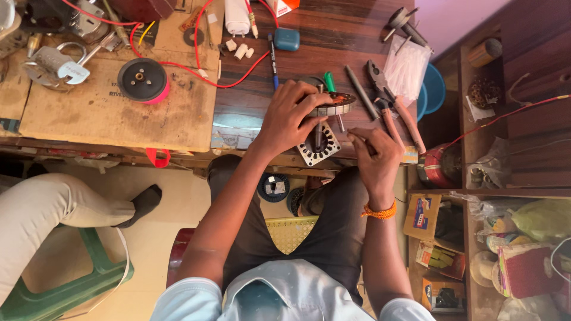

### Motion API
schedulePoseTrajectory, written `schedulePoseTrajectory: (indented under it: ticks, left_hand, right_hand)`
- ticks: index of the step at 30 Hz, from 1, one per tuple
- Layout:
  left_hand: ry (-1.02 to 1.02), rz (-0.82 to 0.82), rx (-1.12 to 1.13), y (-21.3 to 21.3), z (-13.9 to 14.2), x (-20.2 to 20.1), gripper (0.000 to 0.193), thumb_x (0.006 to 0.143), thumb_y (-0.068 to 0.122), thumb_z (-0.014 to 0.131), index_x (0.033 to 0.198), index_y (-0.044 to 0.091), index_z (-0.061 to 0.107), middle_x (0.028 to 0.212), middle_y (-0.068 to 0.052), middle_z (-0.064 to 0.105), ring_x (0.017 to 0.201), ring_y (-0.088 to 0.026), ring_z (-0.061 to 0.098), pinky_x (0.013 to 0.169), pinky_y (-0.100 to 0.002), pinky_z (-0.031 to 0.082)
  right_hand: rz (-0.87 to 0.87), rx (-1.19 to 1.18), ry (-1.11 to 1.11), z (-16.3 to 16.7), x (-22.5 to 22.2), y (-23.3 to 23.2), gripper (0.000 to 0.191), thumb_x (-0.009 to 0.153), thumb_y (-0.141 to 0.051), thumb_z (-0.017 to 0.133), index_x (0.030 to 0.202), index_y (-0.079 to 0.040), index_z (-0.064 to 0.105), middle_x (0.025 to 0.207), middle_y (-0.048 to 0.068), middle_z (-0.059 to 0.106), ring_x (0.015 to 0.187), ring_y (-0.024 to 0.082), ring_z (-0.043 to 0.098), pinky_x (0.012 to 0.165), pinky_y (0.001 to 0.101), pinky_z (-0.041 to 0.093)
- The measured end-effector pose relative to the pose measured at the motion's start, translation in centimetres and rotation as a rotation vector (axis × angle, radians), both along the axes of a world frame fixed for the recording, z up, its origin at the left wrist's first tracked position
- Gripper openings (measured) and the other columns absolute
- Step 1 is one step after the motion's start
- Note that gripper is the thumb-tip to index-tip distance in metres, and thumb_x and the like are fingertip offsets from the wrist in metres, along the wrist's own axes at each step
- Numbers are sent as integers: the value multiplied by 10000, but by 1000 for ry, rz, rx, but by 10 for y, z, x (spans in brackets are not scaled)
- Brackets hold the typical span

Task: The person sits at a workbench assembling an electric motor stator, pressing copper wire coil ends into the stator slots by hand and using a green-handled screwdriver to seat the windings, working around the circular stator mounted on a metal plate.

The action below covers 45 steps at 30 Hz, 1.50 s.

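Note:
My left hand (288,119) grips a round metal motor stator (336,104) with copper windings, held on edge over the wooden bench. Just below it lies a second round, slotted stator core (318,151), at the bench's near edge. My right hand (375,157) is closed around a thin tool or wire (358,132) whose tip points toward the two stators; what it is exactly I cannot tell. A green-handled screwdriver (329,81) sticks out behind the held stator.
Pliers (392,110), a metal rod (360,92), a pen (273,59) and a teal box (286,39) lie on the bench. A black spool (141,79) and red wires (202,68) sit on cardboard at left. Another person's leg (53,208) rests on a green stool (89,279). Shelves (511,190) stand at right.

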<state>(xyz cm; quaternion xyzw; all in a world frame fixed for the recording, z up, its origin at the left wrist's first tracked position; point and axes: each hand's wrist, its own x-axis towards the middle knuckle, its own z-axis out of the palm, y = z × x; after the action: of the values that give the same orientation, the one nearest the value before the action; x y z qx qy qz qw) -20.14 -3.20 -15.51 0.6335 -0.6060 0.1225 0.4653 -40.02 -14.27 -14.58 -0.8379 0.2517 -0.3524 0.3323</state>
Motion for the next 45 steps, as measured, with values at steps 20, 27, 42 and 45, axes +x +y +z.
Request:
schedulePoseTrajectory:
  ticks: [20, 27, 42, 45]
  left_hand:
    - [-40, -2, -34, 1, -4, 0, 509, 850, 122, 831, 1298, 116, 590, 1149, -78, 579, 1023, -313, 555, 898, -459, 458]
    - [-50, 11, -32, 1, -5, -1, 506, 854, 137, 839, 1294, 123, 590, 1146, -77, 575, 1020, -313, 554, 902, -462, 453]
    - [458, -23, 206, -30, 21, 14, 431, 908, 413, 708, 1175, 74, 696, 998, -80, 716, 864, -239, 680, 778, -395, 522]
    - [570, -173, 335, -50, 16, 33, 301, 864, 274, 701, 1057, 43, 723, 867, -52, 716, 800, -176, 676, 728, -357, 530]
  right_hand:
    - [274, -19, 13, 48, 40, -26, 83, 938, 29, 746, 1008, 2, 710, 749, 70, 622, 617, 104, 471, 567, 284, 381]
    - [298, 25, 89, 53, 49, -40, 68, 913, 24, 753, 977, 11, 734, 720, 36, 638, 601, 71, 400, 530, 268, 339]
    - [144, -47, 77, 43, 88, -61, 75, 912, -34, 827, 946, -2, 768, 572, 23, 506, 518, 59, 374, 471, 291, 309]
    - [77, -124, 33, 47, 85, -56, 108, 900, -51, 848, 945, 2, 765, 568, 39, 468, 519, 73, 368, 479, 302, 302]
